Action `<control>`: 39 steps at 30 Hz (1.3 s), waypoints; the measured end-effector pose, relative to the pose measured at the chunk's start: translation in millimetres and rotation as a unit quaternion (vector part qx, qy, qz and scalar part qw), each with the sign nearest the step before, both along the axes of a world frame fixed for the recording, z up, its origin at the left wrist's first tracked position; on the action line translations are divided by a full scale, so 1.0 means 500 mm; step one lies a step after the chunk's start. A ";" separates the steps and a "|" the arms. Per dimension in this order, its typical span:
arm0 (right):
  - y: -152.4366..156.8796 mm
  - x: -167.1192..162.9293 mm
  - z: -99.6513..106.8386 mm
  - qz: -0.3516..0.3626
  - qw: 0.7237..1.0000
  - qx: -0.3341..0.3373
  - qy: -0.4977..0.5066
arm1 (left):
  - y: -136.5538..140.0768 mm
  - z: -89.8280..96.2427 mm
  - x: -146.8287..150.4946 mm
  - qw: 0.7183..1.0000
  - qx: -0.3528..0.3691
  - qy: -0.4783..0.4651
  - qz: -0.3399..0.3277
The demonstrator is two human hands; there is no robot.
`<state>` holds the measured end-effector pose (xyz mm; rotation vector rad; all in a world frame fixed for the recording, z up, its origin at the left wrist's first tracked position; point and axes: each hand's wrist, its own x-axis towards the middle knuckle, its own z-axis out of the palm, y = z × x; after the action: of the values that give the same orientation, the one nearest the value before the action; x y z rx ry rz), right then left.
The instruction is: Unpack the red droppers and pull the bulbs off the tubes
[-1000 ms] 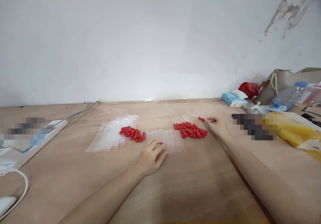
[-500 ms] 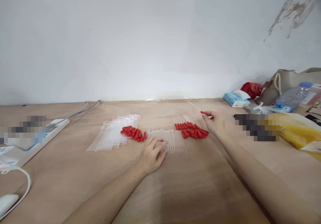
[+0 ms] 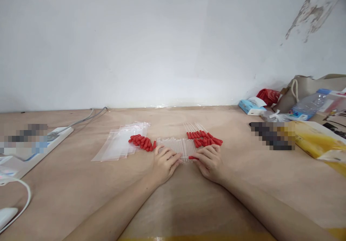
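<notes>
My left hand is closed in a pinch on the end of a clear glass dropper tube, over the near part of a row of similar clear tubes. My right hand pinches a red rubber bulb, which meets the tube's end or lies right against it. Just beyond the right hand is a pile of loose red bulbs. Behind that pile, droppers with red bulbs fitted lie side by side, their thin tips pointing away. Another heap of red bulbs sits left of the tubes.
Clear zip bags lie fanned out under the left heap. A white power strip with cables is at far left. On the right are a blue tissue pack, a yellow package, a plastic bottle and a blurred dark object.
My right hand has come from the far right, where it held a bulb-fitted dropper, to the middle, where it now grips a red bulb. My left hand has closed on a tube.
</notes>
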<state>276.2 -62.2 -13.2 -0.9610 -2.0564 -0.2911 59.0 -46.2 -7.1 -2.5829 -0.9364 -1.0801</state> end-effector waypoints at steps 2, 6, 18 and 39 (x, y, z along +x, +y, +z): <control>-0.002 -0.007 0.001 0.011 1.000 -0.006 -0.008 | 0.000 -0.002 0.001 1.000 -0.009 0.008 -0.005; -0.011 -0.012 0.009 0.011 0.999 -0.009 -0.033 | -0.004 0.004 0.000 1.000 -0.023 0.020 0.001; -0.015 -0.008 0.003 0.031 0.998 0.000 -0.061 | -0.015 0.009 -0.001 0.999 -0.022 0.018 -0.015; 0.116 0.163 -0.023 -0.169 0.893 -0.191 0.371 | 0.038 0.009 0.055 0.999 -0.043 -0.023 -0.019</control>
<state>357.5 -4.2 -24.8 -1.4057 -1.2501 0.2922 86.4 -27.1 -2.6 -2.6647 -0.9685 -1.1374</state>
